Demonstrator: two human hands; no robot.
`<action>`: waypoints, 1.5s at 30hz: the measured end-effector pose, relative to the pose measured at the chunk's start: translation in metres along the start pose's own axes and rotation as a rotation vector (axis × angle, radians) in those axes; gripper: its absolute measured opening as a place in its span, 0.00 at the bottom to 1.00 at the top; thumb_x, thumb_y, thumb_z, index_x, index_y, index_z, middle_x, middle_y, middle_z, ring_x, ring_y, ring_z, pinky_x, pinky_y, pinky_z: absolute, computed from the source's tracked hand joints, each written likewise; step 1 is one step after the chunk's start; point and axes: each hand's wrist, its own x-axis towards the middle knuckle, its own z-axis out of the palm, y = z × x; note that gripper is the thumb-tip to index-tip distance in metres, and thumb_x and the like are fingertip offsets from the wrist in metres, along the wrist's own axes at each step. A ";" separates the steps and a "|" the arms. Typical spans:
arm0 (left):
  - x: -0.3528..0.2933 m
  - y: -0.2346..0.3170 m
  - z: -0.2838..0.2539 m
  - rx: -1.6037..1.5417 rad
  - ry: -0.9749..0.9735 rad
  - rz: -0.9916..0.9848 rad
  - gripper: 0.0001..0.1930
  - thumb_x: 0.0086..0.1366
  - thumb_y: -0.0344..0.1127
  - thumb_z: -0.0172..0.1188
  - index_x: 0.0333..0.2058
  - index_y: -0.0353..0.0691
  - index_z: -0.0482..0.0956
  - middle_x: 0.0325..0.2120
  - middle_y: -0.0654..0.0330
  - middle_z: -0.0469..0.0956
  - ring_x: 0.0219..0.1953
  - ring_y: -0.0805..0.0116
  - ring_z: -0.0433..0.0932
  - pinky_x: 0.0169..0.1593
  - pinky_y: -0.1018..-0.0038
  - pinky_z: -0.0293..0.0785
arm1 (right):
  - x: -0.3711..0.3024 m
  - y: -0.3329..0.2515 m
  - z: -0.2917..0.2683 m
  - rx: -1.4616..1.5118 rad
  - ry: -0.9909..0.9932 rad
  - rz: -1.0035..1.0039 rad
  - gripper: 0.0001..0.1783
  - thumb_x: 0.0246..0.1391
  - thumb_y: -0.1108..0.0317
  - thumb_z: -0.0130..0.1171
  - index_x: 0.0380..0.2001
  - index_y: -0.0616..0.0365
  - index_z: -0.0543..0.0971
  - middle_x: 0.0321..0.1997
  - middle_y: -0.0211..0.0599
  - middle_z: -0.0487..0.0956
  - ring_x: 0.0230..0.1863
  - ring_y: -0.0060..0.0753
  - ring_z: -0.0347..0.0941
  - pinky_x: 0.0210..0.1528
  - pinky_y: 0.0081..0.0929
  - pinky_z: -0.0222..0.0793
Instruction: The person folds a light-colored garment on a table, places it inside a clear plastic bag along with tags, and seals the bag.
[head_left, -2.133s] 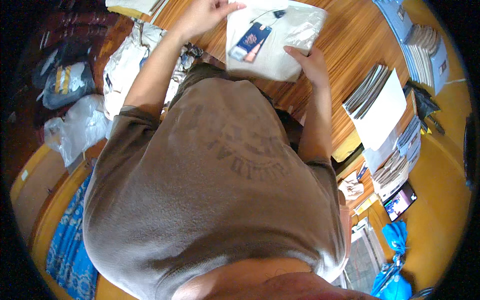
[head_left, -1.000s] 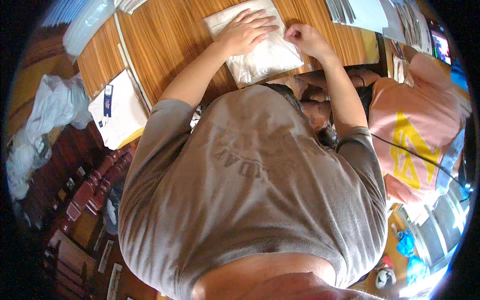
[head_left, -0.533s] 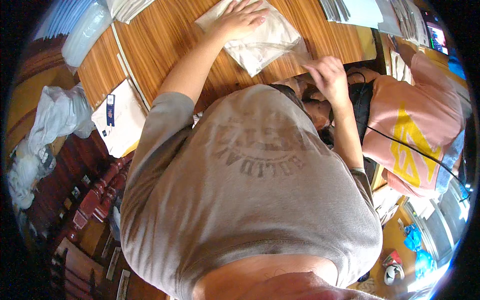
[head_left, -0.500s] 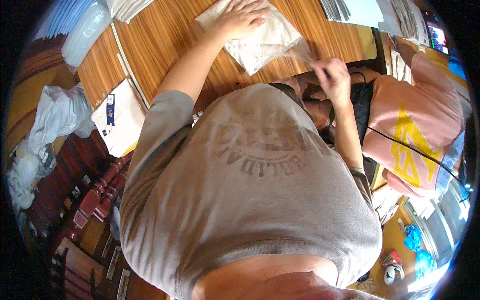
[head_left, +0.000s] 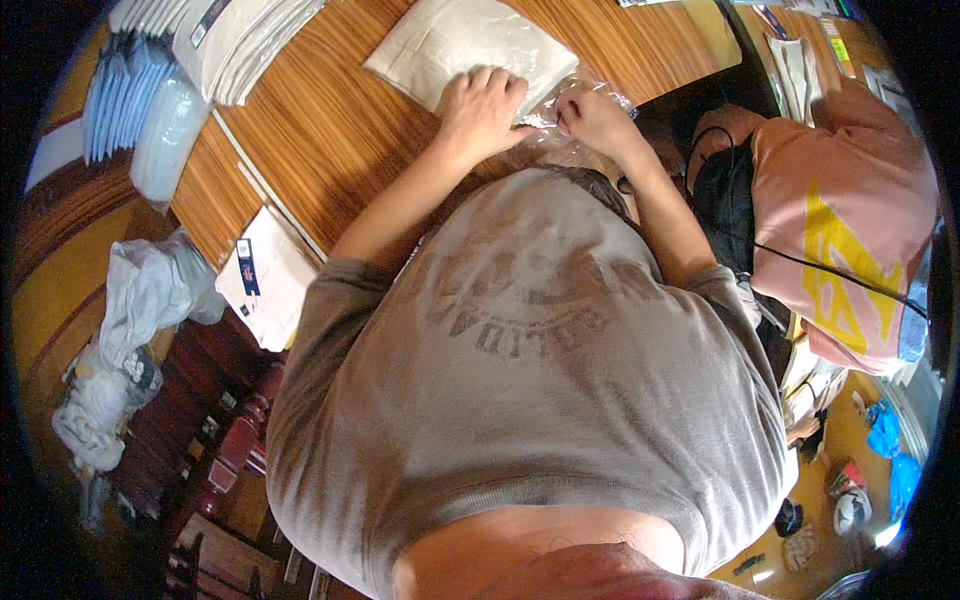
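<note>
A folded cream garment [head_left: 430, 55] lies in a clear plastic bag on the wooden table. The bag's loose end [head_left: 565, 150] is crumpled at the garment's near right corner. My left hand [head_left: 485, 112] rests on the package's near edge, fingers lying on it and thumb stretched out toward the loose plastic. Close beside it, my right hand [head_left: 600, 125] is closed on the bag's loose end, its fingers curled in a pinch. Part of the plastic is hidden behind my hands.
A stack of pale garments [head_left: 245, 50] stands at the far left, beside blue packets [head_left: 125, 95] and a pile of clear bags [head_left: 170, 140]. A tagged white garment [head_left: 275, 280] lies at the table's left edge. A person in a pink shirt [head_left: 780, 200] sits close on my right.
My right hand has moved left and away from me, bringing the bag's loose end to the garment. My left hand has slid toward me, to the package's near edge.
</note>
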 end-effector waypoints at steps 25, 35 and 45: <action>0.055 -0.015 0.025 -0.198 0.032 -0.120 0.35 0.60 0.41 0.67 0.62 0.36 0.64 0.58 0.32 0.71 0.54 0.30 0.76 0.53 0.42 0.75 | 0.040 -0.002 0.052 0.646 0.473 0.124 0.17 0.65 0.65 0.51 0.47 0.54 0.86 0.36 0.46 0.87 0.37 0.41 0.86 0.44 0.38 0.81; 0.056 -0.032 -0.011 -0.501 0.202 -0.222 0.30 0.58 0.36 0.67 0.59 0.39 0.68 0.40 0.40 0.83 0.39 0.37 0.84 0.43 0.52 0.81 | 0.082 -0.040 0.024 0.431 0.299 0.190 0.18 0.62 0.56 0.56 0.35 0.59 0.87 0.31 0.50 0.86 0.35 0.52 0.85 0.43 0.49 0.80; 0.047 -0.033 -0.013 -0.544 0.211 -0.320 0.29 0.58 0.34 0.69 0.57 0.40 0.71 0.41 0.41 0.85 0.36 0.45 0.87 0.42 0.57 0.82 | 0.090 -0.048 0.030 0.528 0.477 0.283 0.19 0.63 0.57 0.53 0.33 0.61 0.85 0.32 0.55 0.85 0.38 0.56 0.84 0.46 0.50 0.77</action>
